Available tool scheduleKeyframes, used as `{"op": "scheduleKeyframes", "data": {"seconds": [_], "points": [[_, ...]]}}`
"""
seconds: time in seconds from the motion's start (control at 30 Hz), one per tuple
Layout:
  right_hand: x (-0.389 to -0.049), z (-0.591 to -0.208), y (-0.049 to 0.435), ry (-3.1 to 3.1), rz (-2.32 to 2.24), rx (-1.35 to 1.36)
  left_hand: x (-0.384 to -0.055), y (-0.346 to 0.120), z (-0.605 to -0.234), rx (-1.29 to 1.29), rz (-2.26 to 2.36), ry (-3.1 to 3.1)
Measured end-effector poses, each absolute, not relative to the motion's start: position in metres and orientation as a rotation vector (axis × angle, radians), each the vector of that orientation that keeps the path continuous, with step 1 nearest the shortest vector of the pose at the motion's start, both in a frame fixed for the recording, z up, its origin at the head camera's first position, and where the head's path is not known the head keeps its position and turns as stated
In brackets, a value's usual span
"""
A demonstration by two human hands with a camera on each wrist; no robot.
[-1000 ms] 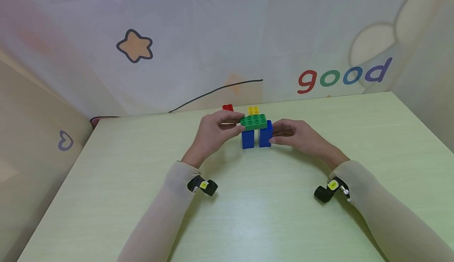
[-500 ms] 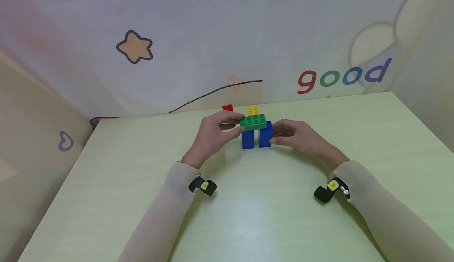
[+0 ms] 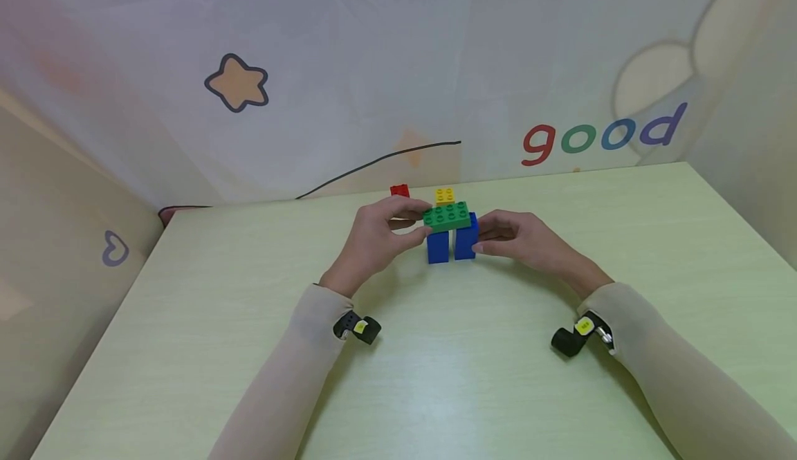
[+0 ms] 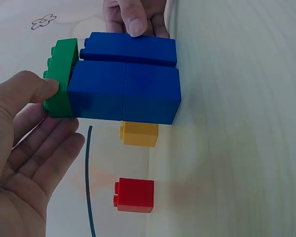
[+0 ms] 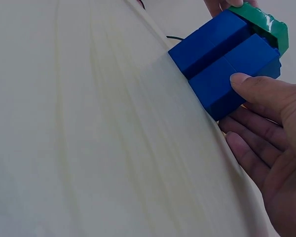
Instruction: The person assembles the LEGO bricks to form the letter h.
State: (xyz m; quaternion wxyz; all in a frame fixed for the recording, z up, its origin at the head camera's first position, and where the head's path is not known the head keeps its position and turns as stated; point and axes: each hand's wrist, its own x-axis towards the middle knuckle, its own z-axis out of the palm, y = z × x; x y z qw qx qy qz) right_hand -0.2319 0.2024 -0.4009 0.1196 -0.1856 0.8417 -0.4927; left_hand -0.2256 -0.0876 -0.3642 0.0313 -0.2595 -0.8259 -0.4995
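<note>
Between thumb and fingers, my left hand (image 3: 376,238) pinches the left end of a green toy building brick (image 3: 446,217). That brick lies across the top of the left blue brick stack (image 3: 438,247) and reaches over toward the right one. My right hand (image 3: 521,240) grips the right blue brick stack (image 3: 465,243), its thumb on the near side in the right wrist view. Both stacks stand upright, each two bricks tall, with a narrow gap between them. Some studs of the right stack (image 4: 130,47) show uncovered in the left wrist view.
Behind the stacks, a yellow brick (image 3: 445,196) and a red brick (image 3: 400,190) stand near the back edge of the pale table (image 3: 436,363). A printed cloth (image 3: 349,66) hangs along the back. Wrist cameras (image 3: 367,330) sit on both sleeves.
My left hand has shifted slightly right with the green brick and the left blue stack, so the gap between the stacks is narrower. The right hand and its stack have stayed in place.
</note>
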Motion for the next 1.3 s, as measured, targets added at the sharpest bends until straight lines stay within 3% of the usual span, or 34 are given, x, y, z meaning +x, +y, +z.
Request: {"op": "scheduleKeyframes", "data": {"seconds": [1.3], "points": [[-0.236, -0.39, 0.21, 2.493, -1.375, -0.56, -0.229, -0.087, -0.37, -0.805, -1.583, -2.564]]}}
